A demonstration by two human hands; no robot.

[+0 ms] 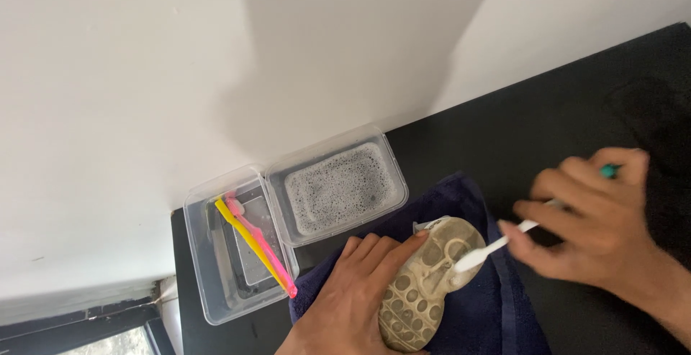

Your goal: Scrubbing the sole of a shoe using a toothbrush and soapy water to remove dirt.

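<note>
My left hand [350, 294] grips a shoe [426, 283] turned sole up, its dirty beige tread facing me, over a dark blue towel [489, 305]. My right hand [594, 218] holds a white toothbrush [489, 249] with a teal end; its head touches the front part of the sole. The hand and brush are slightly blurred.
Two clear plastic tubs stand against the white wall: one with foamy water [342, 186], another [216, 269] with a yellow toothbrush [248, 240] and a pink toothbrush [263, 243] lying across it. The black tabletop [547, 125] ends at the left by the tubs.
</note>
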